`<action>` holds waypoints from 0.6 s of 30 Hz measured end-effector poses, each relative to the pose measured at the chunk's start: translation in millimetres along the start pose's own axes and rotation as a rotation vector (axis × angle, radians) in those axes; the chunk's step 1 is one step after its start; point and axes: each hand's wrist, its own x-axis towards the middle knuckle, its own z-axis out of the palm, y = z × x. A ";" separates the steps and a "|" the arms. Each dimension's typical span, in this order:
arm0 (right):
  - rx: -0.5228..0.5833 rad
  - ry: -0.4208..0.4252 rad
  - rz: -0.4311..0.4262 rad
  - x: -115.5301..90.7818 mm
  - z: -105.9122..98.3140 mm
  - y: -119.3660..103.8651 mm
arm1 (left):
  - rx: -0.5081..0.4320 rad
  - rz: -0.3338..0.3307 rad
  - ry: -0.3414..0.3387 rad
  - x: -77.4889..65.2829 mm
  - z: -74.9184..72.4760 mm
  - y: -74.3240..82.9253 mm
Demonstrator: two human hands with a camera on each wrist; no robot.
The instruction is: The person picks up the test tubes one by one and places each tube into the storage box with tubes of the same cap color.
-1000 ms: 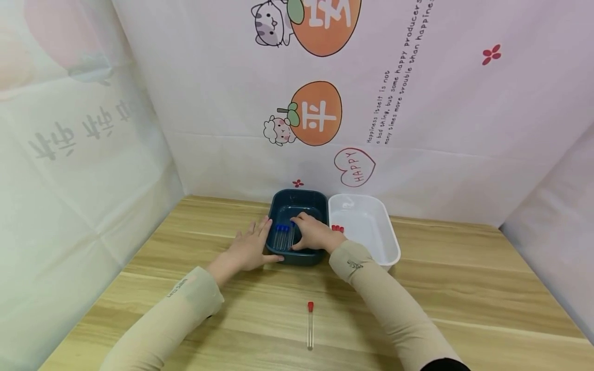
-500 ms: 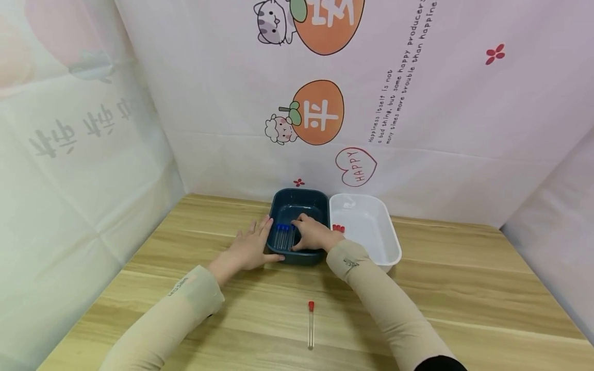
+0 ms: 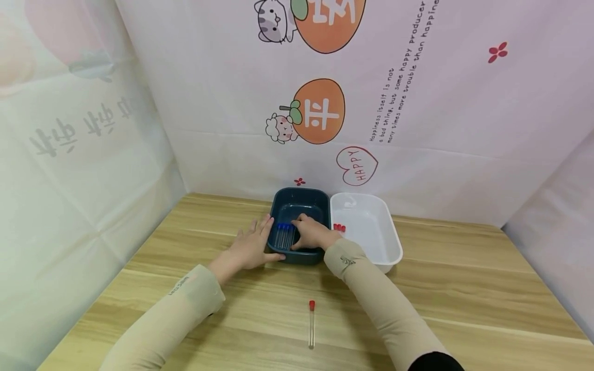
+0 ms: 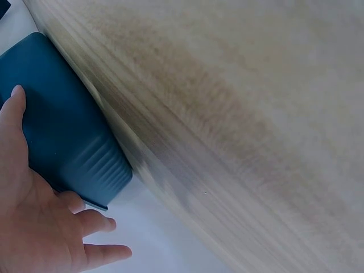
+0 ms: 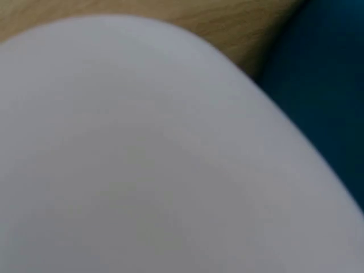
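Observation:
In the head view a dark blue bin [image 3: 301,198] stands against the back cloth. Several blue-capped test tubes [image 3: 283,238] lie side by side in its near left part. My right hand [image 3: 314,233] reaches into this bin and pinches the rightmost tube lengthwise, finger at the cap and thumb at the other end. With fingers spread and extended, my left hand [image 3: 249,249] touches the bin's left side, its thumb along the near wall. The left wrist view shows this hand [image 4: 45,227] against the bin's outer wall [image 4: 68,119]. The right wrist view shows no hand.
Right beside the dark bin stands a white bin [image 3: 371,229] with several red caps [image 3: 340,227] showing at its left; my right wrist partly hides it. A red-capped test tube [image 3: 312,324] lies on the wooden table [image 3: 250,319] between my forearms.
The rightmost blue-capped tube has settled closer in line with the others. Both hands stay nearly where they were; the head view has shifted slightly.

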 end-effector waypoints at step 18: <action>-0.004 -0.056 0.043 0.2 0.2 -3.1 | 0.008 -0.004 -0.001 0.9 1.7 -1.1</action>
